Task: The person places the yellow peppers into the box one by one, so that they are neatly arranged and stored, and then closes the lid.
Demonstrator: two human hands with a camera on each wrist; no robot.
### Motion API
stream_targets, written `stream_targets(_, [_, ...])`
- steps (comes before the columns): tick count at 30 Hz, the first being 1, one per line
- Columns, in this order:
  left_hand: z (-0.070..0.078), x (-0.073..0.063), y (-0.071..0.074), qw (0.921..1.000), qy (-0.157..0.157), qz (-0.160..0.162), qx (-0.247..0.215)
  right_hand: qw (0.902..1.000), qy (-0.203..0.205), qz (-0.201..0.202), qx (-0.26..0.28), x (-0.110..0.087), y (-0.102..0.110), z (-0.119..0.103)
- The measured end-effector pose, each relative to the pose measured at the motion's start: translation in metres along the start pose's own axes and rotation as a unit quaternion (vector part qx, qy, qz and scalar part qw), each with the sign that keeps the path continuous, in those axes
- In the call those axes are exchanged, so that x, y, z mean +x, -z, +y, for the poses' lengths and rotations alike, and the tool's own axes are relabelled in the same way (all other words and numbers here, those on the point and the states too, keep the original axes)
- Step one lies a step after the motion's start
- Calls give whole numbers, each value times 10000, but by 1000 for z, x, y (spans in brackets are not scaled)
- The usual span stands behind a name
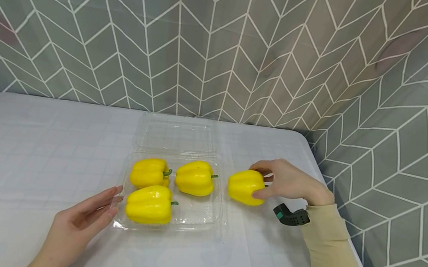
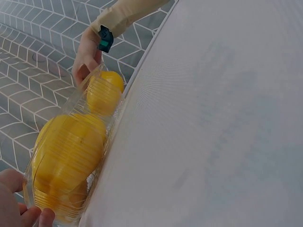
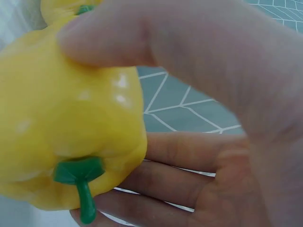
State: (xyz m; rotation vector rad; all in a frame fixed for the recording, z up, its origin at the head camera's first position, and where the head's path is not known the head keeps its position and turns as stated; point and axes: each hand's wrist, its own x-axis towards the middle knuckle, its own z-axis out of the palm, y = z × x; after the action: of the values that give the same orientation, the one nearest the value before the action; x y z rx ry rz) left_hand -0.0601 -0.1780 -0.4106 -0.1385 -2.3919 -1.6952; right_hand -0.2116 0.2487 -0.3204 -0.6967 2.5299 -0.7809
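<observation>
My right hand [image 1: 288,180] grips a yellow bell pepper [image 1: 245,186] just right of the container, thumb on one side and fingers on the other. In the right wrist view, that pepper's green stem [image 3: 84,189] points toward the palm. The left hand [image 1: 80,219] holds the left side of a clear plastic container [image 1: 194,217], thumb and fingertips at its wall. Inside it lie three more yellow bell peppers: one at the back left [image 1: 147,172], another at the back right [image 1: 194,178], a third at the front left [image 1: 149,205]. The front right part shows bare ribbed plastic.
The container's clear lid [image 1: 178,135] lies folded back toward the table's far edge. A white cloth covers the table [image 1: 47,149]. Patterned grey curtains [image 1: 211,44] hang behind it and along the right. A black band [image 1: 292,216] is on the right wrist.
</observation>
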Motion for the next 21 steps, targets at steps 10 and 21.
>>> stream_targets(10, [-1, 0, 1, 9998, -81, -12, -165, 9992, 223, 322, 1, -8, 8, -5])
stream_targets(21, [-2, 0, 0, 9999, -98, 23, -115, 9976, 465, 514, 17, -13, 11, -15])
